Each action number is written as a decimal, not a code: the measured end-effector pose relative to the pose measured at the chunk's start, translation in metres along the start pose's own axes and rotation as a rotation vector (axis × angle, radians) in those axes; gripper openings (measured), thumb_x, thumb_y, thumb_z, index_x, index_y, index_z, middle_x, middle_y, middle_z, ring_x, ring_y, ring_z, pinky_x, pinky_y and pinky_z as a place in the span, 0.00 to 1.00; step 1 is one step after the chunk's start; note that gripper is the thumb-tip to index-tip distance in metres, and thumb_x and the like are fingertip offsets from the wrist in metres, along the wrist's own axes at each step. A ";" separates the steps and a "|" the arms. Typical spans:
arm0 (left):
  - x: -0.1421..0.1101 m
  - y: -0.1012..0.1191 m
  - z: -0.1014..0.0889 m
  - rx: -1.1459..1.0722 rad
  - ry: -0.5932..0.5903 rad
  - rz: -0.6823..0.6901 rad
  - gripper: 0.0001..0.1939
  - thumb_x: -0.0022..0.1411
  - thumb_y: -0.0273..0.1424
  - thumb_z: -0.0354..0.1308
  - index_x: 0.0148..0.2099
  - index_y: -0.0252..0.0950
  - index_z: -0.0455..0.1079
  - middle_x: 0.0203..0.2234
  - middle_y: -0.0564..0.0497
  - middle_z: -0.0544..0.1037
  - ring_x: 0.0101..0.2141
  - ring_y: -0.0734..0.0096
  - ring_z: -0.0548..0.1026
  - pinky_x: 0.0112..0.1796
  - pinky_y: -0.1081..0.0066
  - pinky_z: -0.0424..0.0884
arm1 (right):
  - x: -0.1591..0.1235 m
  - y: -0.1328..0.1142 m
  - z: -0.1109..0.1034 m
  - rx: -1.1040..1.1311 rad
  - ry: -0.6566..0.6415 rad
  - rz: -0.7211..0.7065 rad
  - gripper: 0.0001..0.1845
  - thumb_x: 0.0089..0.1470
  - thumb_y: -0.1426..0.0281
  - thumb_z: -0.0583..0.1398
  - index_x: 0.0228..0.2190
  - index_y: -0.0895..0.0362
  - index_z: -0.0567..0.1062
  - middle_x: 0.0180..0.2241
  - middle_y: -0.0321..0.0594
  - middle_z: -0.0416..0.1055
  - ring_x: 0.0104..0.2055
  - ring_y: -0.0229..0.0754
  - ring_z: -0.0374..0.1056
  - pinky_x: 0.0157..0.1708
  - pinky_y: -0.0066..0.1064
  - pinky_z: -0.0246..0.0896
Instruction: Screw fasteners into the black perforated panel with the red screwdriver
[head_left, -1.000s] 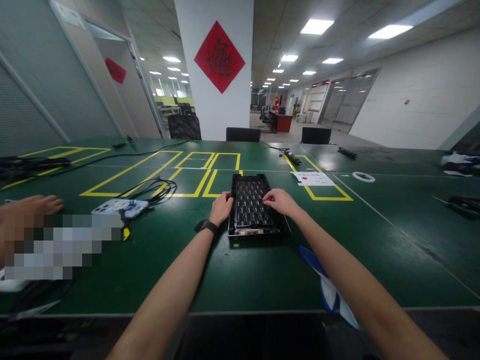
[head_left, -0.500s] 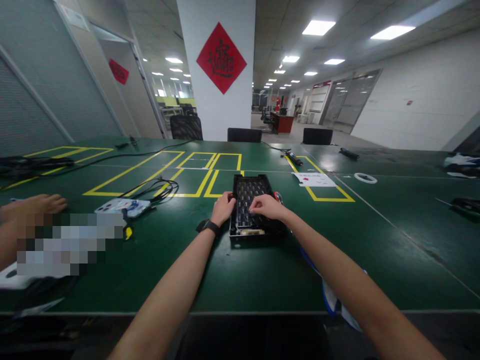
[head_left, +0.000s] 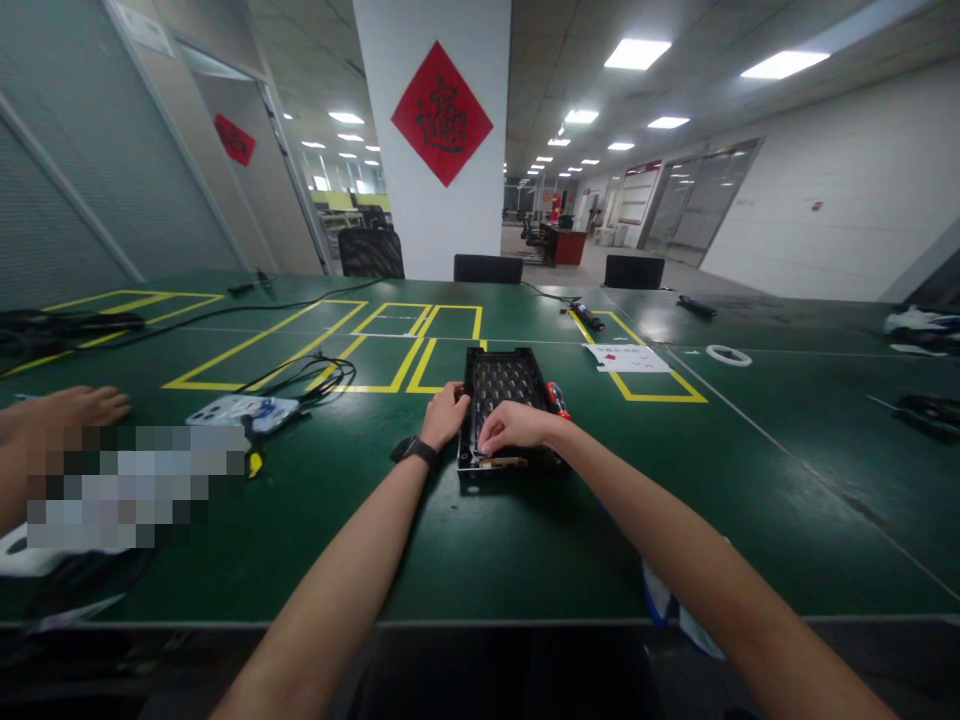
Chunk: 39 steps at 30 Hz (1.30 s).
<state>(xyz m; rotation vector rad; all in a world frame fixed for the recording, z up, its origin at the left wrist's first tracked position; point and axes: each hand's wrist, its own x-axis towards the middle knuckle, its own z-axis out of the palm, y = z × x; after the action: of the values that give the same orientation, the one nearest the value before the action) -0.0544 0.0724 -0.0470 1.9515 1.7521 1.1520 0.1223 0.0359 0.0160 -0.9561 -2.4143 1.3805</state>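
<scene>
A black rectangular case (head_left: 510,376) lies on the green table in front of me, its inner face patterned with rows of small shiny marks. My left hand (head_left: 445,412) is closed around its left edge, with a dark watch on the wrist. Over the near left part of the case, my right hand (head_left: 511,427) is pinched, fingertips low against the inside. Whatever the pinch holds, if anything, is too small to make out. A tan strip (head_left: 504,462) shows along the near edge. Just right of the case is a red-and-black handled thing (head_left: 557,401), partly hidden.
Another person's hand (head_left: 86,407) rests at the left, near a phone (head_left: 244,411) and black cables (head_left: 330,375). Yellow tape outlines mark the table (head_left: 750,480). A white paper (head_left: 628,358), a white ring (head_left: 729,356) and a dark tool (head_left: 589,316) lie farther right.
My right hand has moved left and nearer to me, from the middle of the case to its near left part. My left hand keeps its place on the edge.
</scene>
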 end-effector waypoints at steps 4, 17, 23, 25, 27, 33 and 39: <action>0.000 0.001 -0.001 -0.004 0.000 -0.009 0.17 0.58 0.32 0.45 0.48 0.35 0.63 0.44 0.45 0.73 0.45 0.64 0.70 0.47 0.66 0.63 | 0.001 -0.005 0.000 -0.127 -0.027 0.007 0.10 0.39 0.68 0.63 0.27 0.61 0.78 0.27 0.39 0.76 0.30 0.36 0.69 0.32 0.24 0.60; 0.002 -0.001 0.001 0.014 0.000 -0.014 0.17 0.57 0.32 0.46 0.48 0.35 0.63 0.43 0.45 0.73 0.45 0.64 0.70 0.46 0.65 0.63 | 0.007 -0.011 0.004 -0.192 -0.051 0.077 0.06 0.39 0.71 0.63 0.24 0.60 0.79 0.24 0.35 0.75 0.27 0.35 0.67 0.30 0.22 0.58; 0.002 -0.002 0.002 0.005 0.003 -0.021 0.17 0.57 0.32 0.46 0.48 0.35 0.64 0.43 0.45 0.74 0.45 0.64 0.70 0.46 0.65 0.63 | 0.008 -0.014 0.003 -0.154 -0.043 0.111 0.05 0.37 0.72 0.64 0.23 0.59 0.79 0.23 0.34 0.75 0.28 0.35 0.68 0.32 0.23 0.59; 0.002 -0.003 0.002 -0.001 0.003 -0.017 0.16 0.57 0.33 0.46 0.48 0.35 0.64 0.43 0.45 0.74 0.45 0.64 0.70 0.46 0.65 0.63 | 0.009 -0.013 0.004 -0.144 -0.038 0.116 0.04 0.36 0.72 0.64 0.22 0.58 0.79 0.22 0.34 0.75 0.28 0.35 0.68 0.32 0.23 0.60; 0.003 -0.003 0.003 -0.008 0.004 -0.012 0.16 0.57 0.33 0.47 0.48 0.35 0.64 0.43 0.45 0.74 0.45 0.64 0.70 0.46 0.65 0.63 | 0.010 -0.011 0.005 -0.140 -0.037 0.114 0.04 0.36 0.72 0.64 0.21 0.58 0.79 0.22 0.34 0.75 0.28 0.35 0.69 0.32 0.23 0.60; 0.000 -0.003 0.001 -0.027 0.006 -0.011 0.16 0.57 0.33 0.47 0.47 0.35 0.64 0.43 0.45 0.73 0.45 0.64 0.70 0.46 0.63 0.64 | 0.007 -0.013 -0.005 -0.191 0.017 0.081 0.11 0.39 0.68 0.63 0.28 0.59 0.79 0.27 0.36 0.76 0.30 0.36 0.69 0.31 0.22 0.60; -0.008 0.000 -0.001 -0.095 -0.002 -0.037 0.17 0.56 0.32 0.47 0.48 0.35 0.65 0.43 0.46 0.73 0.45 0.63 0.69 0.47 0.63 0.64 | -0.022 -0.009 -0.053 -0.437 0.475 0.396 0.12 0.49 0.68 0.57 0.32 0.60 0.77 0.31 0.43 0.75 0.33 0.38 0.69 0.30 0.24 0.59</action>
<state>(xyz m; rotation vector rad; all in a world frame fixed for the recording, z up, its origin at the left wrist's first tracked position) -0.0547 0.0645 -0.0487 1.8577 1.6927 1.1979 0.1599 0.0562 0.0549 -1.7157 -2.2544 0.5953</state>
